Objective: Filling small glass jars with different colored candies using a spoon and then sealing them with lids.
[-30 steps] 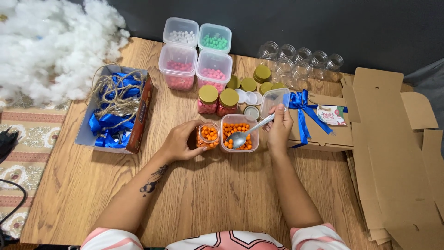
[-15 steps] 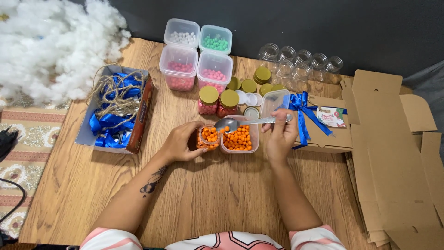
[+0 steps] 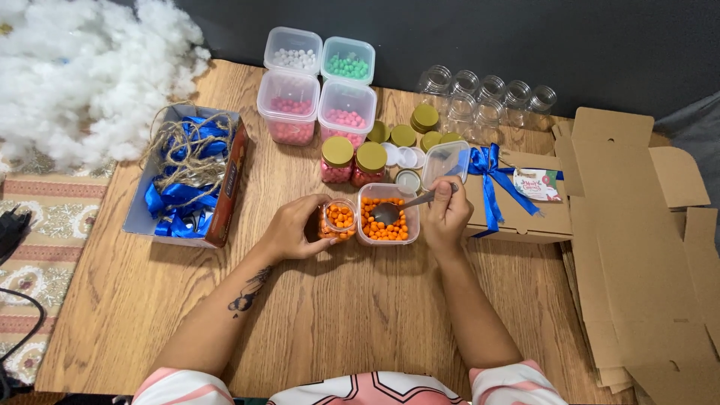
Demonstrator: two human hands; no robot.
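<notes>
My left hand wraps around a small clear jar partly filled with orange candies. Right beside it stands a square clear tub of the same orange candies. My right hand grips a metal spoon by its handle, the bowl resting down in the tub's candies. Two filled jars with gold lids stand just behind the tub.
Tubs of pink, white and green candies sit at the back, with empty clear jars and gold lids to the right. A box of blue ribbon and twine lies left; a ribboned cardboard box and flat cardboard lie right.
My right hand lifted the spoon out of the tub toward the small jar, then brought it back down into the orange candies. My left hand kept hold of the jar.
</notes>
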